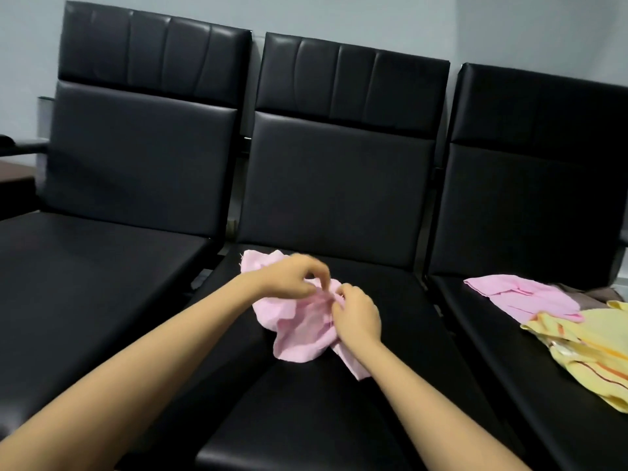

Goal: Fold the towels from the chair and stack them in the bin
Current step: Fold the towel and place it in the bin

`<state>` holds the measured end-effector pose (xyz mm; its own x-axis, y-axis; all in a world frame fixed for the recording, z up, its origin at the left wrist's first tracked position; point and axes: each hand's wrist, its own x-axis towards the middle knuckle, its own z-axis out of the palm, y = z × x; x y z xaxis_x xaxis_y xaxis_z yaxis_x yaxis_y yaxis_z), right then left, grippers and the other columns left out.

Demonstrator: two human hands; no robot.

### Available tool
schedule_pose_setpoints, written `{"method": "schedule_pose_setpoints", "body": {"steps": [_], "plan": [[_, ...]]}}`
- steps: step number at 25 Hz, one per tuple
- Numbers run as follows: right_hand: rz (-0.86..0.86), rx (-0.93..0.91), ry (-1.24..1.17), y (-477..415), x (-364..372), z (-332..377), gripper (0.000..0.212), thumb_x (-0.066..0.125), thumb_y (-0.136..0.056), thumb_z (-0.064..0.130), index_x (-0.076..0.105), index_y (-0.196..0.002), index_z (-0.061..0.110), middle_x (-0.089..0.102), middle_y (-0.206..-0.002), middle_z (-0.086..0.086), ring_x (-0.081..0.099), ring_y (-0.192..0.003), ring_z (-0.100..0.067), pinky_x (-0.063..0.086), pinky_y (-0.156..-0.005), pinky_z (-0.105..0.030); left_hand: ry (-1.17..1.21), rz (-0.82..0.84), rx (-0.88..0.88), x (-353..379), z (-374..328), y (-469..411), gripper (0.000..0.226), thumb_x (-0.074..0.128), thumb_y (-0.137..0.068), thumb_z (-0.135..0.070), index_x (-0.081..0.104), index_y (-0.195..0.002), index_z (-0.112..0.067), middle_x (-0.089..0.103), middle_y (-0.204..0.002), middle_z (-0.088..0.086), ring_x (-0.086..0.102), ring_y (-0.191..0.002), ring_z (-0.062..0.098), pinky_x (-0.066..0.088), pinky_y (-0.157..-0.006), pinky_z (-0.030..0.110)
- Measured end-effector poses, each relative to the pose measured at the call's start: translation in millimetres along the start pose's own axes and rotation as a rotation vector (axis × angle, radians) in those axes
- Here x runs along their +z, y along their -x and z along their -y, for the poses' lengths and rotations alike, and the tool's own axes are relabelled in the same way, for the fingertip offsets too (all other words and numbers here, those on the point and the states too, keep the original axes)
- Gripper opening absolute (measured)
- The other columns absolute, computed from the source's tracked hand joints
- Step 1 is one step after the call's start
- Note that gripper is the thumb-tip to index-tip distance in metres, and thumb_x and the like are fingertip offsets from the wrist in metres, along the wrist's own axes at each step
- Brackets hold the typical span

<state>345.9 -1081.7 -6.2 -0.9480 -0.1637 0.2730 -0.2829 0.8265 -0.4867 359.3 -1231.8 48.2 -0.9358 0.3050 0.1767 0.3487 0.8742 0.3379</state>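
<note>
My left hand (pixel 299 275) and right hand (pixel 356 312) both pinch the crumpled pink cloth towel (pixel 299 329) on the middle black padded chair seat (pixel 373 385), hunting an edge to spread it flat.

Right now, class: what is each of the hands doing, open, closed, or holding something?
Left hand: closed, pinching the crumpled pink towel on the middle seat.
Right hand: closed, pinching the same towel.

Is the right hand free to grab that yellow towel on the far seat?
Probably not yet: the right hand is pinching the crumpled pink towel. Nothing lies between it and the yellow towel.
</note>
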Motion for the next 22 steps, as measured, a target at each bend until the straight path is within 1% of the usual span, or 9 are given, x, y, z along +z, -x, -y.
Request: {"method": "schedule_pose_setpoints", "body": {"steps": [3,5,7,8,11,15,17,19,22], "plan": [[-0.066,0.122,-0.337,-11.6,-9.8,-5.4,0.018,0.045,-0.090,0.008,0.059,-0.100,0.013,0.062,-0.104,-0.006,0.055,-0.090,-0.021,0.037,-0.071,-0.026,-0.054,0.679,-0.140,12.9,-21.7,5.7,0.037,0.067,-0.083,-0.026,0.049,-0.115,-0.020,0.056,-0.112,-0.004,0.052,-0.098,0.014,0.041,-0.069,0.023],[-0.063,0.084,-0.416,-12.2,-8.3,-3.4,0.017,0.049,-0.086,0.007,0.057,-0.099,0.013,0.056,-0.102,-0.005,0.052,-0.089,-0.019,0.039,-0.074,-0.028,-0.259,0.783,-0.283,25.9,-17.0,7.7,0.060,0.070,-0.079,-0.043,0.035,-0.126,-0.028,0.045,-0.122,0.000,0.053,-0.106,0.023,0.040,-0.061,0.027],[0.098,-0.006,-0.459,-10.5,-10.5,-2.5,0.021,0.060,-0.080,0.024,0.054,-0.100,0.020,0.052,-0.103,0.000,0.050,-0.092,-0.018,0.041,-0.080,-0.032,-0.160,0.674,-0.318,28.6,-9.0,9.9,0.049,0.064,-0.086,-0.036,0.039,-0.127,-0.027,0.050,-0.114,0.000,0.058,-0.090,0.021,0.041,-0.055,0.025],[0.257,-0.039,-0.403,-7.9,-12.4,-2.2,0.041,0.065,-0.073,0.040,0.052,-0.109,0.025,0.051,-0.108,0.003,0.049,-0.097,-0.017,0.041,-0.084,-0.033,-0.064,0.600,-0.347,26.7,-2.9,9.3,0.043,0.059,-0.090,-0.030,0.044,-0.129,-0.024,0.054,-0.109,0.000,0.058,-0.084,0.019,0.045,-0.057,0.025],[0.429,-0.219,0.191,3.8,-10.9,-6.3,0.087,0.067,-0.065,0.058,0.028,-0.139,0.034,0.042,-0.128,0.005,0.039,-0.116,-0.022,0.033,-0.098,-0.036,0.116,0.348,-0.351,20.2,3.8,8.5,0.042,0.053,-0.094,-0.021,0.048,-0.135,-0.020,0.057,-0.110,0.000,0.053,-0.086,0.013,0.046,-0.071,0.020],[0.027,-0.035,0.246,5.7,-23.2,-0.6,0.033,0.048,-0.087,0.014,0.050,-0.120,0.014,0.054,-0.122,-0.008,0.051,-0.114,-0.029,0.037,-0.091,-0.036,0.359,-0.109,-0.099,-4.7,-8.1,10.4,0.017,0.047,-0.088,-0.011,0.055,-0.097,-0.023,0.061,-0.093,-0.006,0.052,-0.082,0.008,0.040,-0.070,0.018],[-0.018,0.000,0.168,1.2,-40.2,-0.6,0.029,0.044,-0.085,0.004,0.060,-0.107,0.012,0.056,-0.114,-0.012,0.054,-0.108,-0.032,0.041,-0.084,-0.034,0.241,-0.011,-0.086,-15.3,-16.5,16.8,0.017,0.063,-0.086,-0.024,0.057,-0.102,-0.022,0.058,-0.093,-0.011,0.053,-0.085,0.004,0.042,-0.076,0.021],[0.019,0.050,-0.041,-3.0,-62.7,0.7,0.029,0.041,-0.082,-0.002,0.063,-0.093,0.013,0.062,-0.094,-0.010,0.058,-0.090,-0.030,0.041,-0.066,-0.029,-0.215,0.198,-0.272,-22.9,-19.5,21.9,0.035,0.070,-0.075,-0.036,0.059,-0.107,-0.024,0.058,-0.099,-0.006,0.056,-0.091,0.013,0.048,-0.077,0.027],[0.083,0.126,-0.412,-10.0,-86.4,9.9,0.021,0.046,-0.082,-0.006,0.059,-0.087,0.009,0.056,-0.084,-0.009,0.050,-0.073,-0.020,0.038,-0.059,-0.027,-0.342,0.154,-0.286,-34.8,-9.9,19.4,0.023,0.062,-0.076,-0.017,0.065,-0.098,-0.019,0.065,-0.092,0.002,0.059,-0.081,0.021,0.049,-0.071,0.031]]}}
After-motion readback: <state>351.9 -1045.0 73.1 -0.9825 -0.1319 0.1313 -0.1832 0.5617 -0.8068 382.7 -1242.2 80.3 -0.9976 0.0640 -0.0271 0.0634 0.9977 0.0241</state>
